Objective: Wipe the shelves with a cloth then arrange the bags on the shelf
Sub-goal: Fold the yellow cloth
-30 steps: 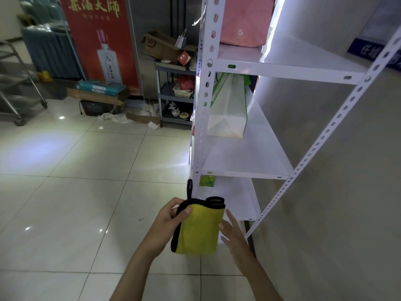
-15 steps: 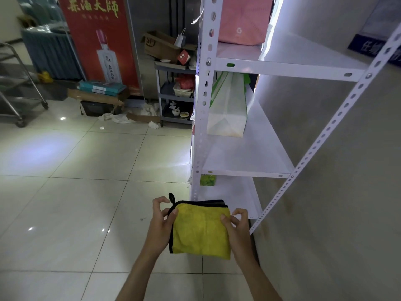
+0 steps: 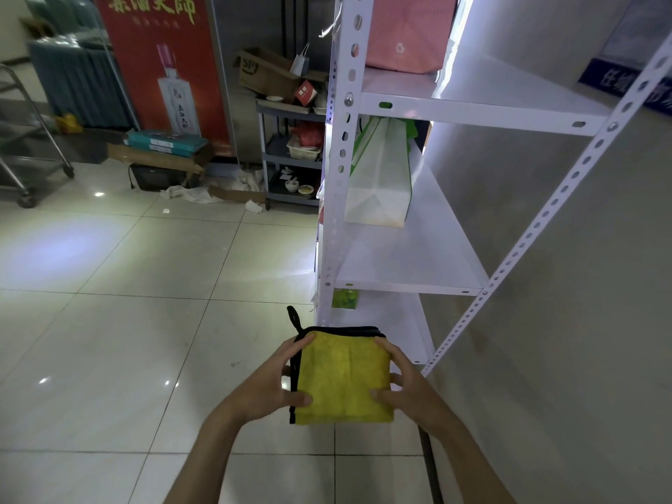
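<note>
Both hands hold a folded yellow cloth [image 3: 343,376] w/ black edging, low in front of the white metal shelf unit [image 3: 342,158], above the tiled floor [image 3: 145,285]. Left hand [image 3: 271,385] grips the cloth's left edge: thumb on top near the lower corner, fingers curled round the upper corner. Right hand [image 3: 407,383] grips the right edge the same way, thumb pressed on the yellow face, fingers wrapped at the top right corner. Cloth lies roughly flat, black hanging loop sticking up at its top left. Cloth isn't touching the shelves; it's just short of the bottom shelf [image 3: 396,321]. On the middle shelf [image 3: 418,263] stands a white paper bag [image 3: 378,176] w/ green trim, upright, towards the back. On the top shelf [image 3: 472,100] sits a pink bag [image 3: 403,34], partly cut off by the frame. A small green item [image 3: 344,298] shows under the middle shelf by the front-left post; can't tell what it is. Bkgd left: red poster [image 3: 160,60] w/ a bottle, teal boxes [image 3: 163,141] stacked below it, grey cart [image 3: 291,154] w/ clutter, cardboard box [image 3: 265,72] on top.
</note>
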`<state>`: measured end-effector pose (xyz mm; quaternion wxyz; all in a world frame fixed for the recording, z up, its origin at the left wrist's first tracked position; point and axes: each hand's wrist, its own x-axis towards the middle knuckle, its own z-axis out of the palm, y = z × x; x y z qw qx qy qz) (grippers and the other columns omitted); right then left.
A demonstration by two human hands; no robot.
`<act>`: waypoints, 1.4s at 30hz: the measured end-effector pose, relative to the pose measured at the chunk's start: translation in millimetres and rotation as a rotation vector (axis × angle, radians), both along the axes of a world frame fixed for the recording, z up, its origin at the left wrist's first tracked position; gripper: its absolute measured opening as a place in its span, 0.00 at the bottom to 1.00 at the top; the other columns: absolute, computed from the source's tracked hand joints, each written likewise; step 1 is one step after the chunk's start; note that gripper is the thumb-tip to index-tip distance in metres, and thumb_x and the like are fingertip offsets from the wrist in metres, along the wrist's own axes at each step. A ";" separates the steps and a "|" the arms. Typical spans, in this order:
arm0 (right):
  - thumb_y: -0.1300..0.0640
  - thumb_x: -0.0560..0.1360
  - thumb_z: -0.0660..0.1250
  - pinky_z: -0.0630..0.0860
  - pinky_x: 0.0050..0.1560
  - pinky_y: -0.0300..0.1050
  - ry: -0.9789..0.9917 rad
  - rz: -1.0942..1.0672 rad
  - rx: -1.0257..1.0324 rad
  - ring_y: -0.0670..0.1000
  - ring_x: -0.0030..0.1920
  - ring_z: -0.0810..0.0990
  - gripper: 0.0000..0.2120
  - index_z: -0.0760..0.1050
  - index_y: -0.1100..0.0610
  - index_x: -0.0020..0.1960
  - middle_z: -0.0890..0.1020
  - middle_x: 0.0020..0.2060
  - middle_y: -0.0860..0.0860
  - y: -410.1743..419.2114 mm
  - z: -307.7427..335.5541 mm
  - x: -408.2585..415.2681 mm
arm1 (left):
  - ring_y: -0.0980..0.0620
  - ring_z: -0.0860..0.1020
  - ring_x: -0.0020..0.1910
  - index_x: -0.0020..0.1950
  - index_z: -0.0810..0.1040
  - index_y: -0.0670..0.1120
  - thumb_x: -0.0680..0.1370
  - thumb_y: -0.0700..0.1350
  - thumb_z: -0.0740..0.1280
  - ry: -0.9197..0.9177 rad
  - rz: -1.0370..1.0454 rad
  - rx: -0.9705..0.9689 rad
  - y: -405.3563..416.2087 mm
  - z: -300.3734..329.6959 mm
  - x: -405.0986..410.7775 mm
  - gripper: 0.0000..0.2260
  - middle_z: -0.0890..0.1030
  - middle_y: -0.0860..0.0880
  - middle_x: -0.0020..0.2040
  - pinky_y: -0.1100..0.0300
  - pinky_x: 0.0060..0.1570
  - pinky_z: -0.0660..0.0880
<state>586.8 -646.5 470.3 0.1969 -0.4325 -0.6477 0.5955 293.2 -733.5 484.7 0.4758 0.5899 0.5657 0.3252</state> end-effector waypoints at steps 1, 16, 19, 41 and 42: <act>0.57 0.73 0.78 0.82 0.58 0.44 -0.018 0.004 0.027 0.49 0.65 0.77 0.41 0.61 0.37 0.78 0.67 0.75 0.39 1.3 -0.1 0.2 | 0.65 0.67 0.72 0.80 0.57 0.63 0.70 0.45 0.80 0.022 -0.027 0.007 1.1 0.2 -0.5 0.46 0.61 0.66 0.76 0.62 0.67 0.72; 0.62 0.75 0.71 0.78 0.60 0.35 -0.019 -0.185 0.314 0.36 0.62 0.79 0.47 0.48 0.37 0.81 0.75 0.71 0.40 -42.8 14.1 -52.4 | 0.63 0.60 0.76 0.82 0.52 0.58 0.71 0.36 0.74 0.043 -0.045 0.082 15.3 9.1 64.1 0.47 0.56 0.61 0.78 0.73 0.70 0.63; 0.62 0.78 0.68 0.79 0.50 0.31 0.028 -0.178 0.290 0.31 0.49 0.81 0.43 0.47 0.39 0.81 0.70 0.74 0.37 -48.5 14.5 -55.3 | 0.59 0.65 0.75 0.81 0.55 0.61 0.77 0.39 0.65 -0.065 0.062 0.068 11.3 13.2 67.8 0.37 0.62 0.62 0.77 0.59 0.74 0.67; 0.51 0.77 0.71 0.84 0.49 0.52 0.237 -0.254 -0.087 0.51 0.58 0.85 0.21 0.75 0.40 0.69 0.84 0.60 0.50 -17.9 50.7 -26.0 | 0.50 0.83 0.52 0.60 0.71 0.48 0.86 0.39 0.55 -0.358 0.257 0.064 34.2 50.5 64.4 0.07 0.81 0.44 0.57 0.61 0.46 0.79; 0.53 0.78 0.71 0.84 0.47 0.52 0.238 -0.252 -0.061 0.51 0.58 0.85 0.21 0.75 0.41 0.70 0.83 0.60 0.50 -15.8 55.4 -23.8 | 0.48 0.81 0.56 0.59 0.74 0.46 0.86 0.39 0.55 -0.342 0.234 0.065 37.6 51.4 65.5 0.09 0.80 0.46 0.59 0.60 0.48 0.80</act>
